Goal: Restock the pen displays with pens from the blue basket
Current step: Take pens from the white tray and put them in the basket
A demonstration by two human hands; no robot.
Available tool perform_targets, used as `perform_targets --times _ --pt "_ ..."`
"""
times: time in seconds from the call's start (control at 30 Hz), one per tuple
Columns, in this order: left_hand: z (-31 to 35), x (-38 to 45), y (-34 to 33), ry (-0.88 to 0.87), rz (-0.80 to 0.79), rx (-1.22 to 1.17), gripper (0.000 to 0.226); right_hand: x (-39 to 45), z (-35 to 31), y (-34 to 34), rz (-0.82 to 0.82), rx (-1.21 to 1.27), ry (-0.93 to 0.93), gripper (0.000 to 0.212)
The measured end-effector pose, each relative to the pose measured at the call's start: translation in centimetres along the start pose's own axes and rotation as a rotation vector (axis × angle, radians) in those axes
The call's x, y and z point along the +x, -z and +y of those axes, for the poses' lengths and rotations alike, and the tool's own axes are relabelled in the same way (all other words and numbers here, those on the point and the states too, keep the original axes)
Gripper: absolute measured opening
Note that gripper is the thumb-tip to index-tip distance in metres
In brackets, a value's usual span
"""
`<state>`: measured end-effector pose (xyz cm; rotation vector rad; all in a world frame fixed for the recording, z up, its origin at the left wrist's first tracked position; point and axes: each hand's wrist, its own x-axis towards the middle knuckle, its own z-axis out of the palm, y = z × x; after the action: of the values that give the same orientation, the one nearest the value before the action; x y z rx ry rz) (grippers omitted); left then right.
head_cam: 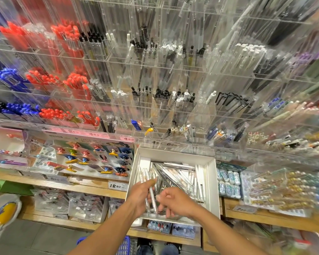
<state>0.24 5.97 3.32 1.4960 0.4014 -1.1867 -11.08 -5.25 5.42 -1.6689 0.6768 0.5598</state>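
Over the white box [211, 181] of pens, the left hand [139, 195] is gripping clear pens [152, 198] while the right hand [175, 202] is pinching their lower ends

The wooden shelf [92, 188] carries a white cardboard box [211, 183] of pens, flanked by character-pen packs [92, 159] and erasers [228, 183].

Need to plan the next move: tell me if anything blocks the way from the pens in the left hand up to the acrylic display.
Nothing visible does. The left hand holds clear pens over the white box; the acrylic display stands open above. The right hand is beside it, not in the path.
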Motion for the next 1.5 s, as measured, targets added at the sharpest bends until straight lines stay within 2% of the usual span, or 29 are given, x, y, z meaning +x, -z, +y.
perform_targets --times 0.07,0.13,0.17,0.2,0.33,0.4,0.53,0.67,0.73,0.83,0.97,1.03,1.07,1.17,1.2,1.37,1.43,1.5 --pt "0.1 0.0 0.0 0.003 -0.016 0.023 0.022 0.3 0.5 1.3 0.203 -0.096 -0.018 0.016" --pt "0.3 -0.2 0.0 0.019 -0.061 0.033 0.010 0.8 1.1 3.2 0.527 -0.241 -0.060 0.009" --pt "0.3 -0.2 0.0 0.029 -0.069 0.023 0.009 1.0 1.4 4.0 0.644 -0.292 -0.095 0.011" --pt "0.3 -0.4 -0.1 0.034 -0.074 0.005 0.013 1.2 1.8 4.6 0.694 -0.344 -0.126 0.014" --pt "0.3 -0.8 -0.4 0.022 -0.105 -0.036 0.036 1.8 2.3 5.0 0.546 -0.613 -0.242 0.017" --pt "0.2 -0.8 -0.5 0.020 -0.109 -0.050 0.042 2.0 2.4 5.0 0.526 -0.645 -0.258 0.020" --pt "0.2 -0.5 -0.3 0.035 -0.110 -0.054 0.035 1.7 1.9 5.5 0.443 -0.602 -0.302 0.007" --pt "0.1 -0.3 -0.7 0.052 -0.087 -0.058 0.025 0.5 1.7 5.7 0.279 -0.330 -0.376 0.008" --pt "0.0 -0.1 -1.0 0.036 -0.028 -0.023 0.027 -0.6 1.5 5.2 0.257 -0.134 -0.328 0.012" --pt "-0.1 0.0 -1.4 0.021 -0.014 -0.009 0.050 -2.0 0.7 3.6 0.135 0.101 -0.184 0.009" --pt "0.2 -0.4 -1.7 -0.020 -0.144 -0.024 0.090 -2.1 -0.4 1.3 0.040 0.137 -0.091 0.006" --pt "0.2 -0.3 -1.9 -0.016 -0.167 -0.031 0.089 -1.8 -0.5 0.4 0.049 0.101 -0.080 0.006" --pt "0.1 -0.1 -1.9 -0.010 -0.152 -0.017 0.078 -1.7 -0.5 0.1 0.054 0.076 -0.074 0.005" --pt "-0.1 0.2 -1.8 0.015 -0.082 -0.029 0.024 -1.3 0.0 -0.1 0.071 0.014 -0.043 0.002" --pt "-0.3 0.4 -1.6 0.028 -0.066 -0.048 0.016 -1.1 0.3 0.2 0.116 0.007 -0.039 0.004" --pt "-0.4 0.3 -1.0 0.049 -0.025 -0.133 0.016 1.2 2.5 3.3 0.586 -0.316 -0.083 0.011" --pt "-0.5 0.1 -0.8 0.052 -0.029 -0.123 0.019 1.9 3.4 4.0 0.622 -0.579 -0.140 0.008" --pt "-0.5 0.0 -0.6 0.056 -0.032 -0.105 0.023 2.5 3.6 3.9 0.578 -0.799 -0.159 0.011"
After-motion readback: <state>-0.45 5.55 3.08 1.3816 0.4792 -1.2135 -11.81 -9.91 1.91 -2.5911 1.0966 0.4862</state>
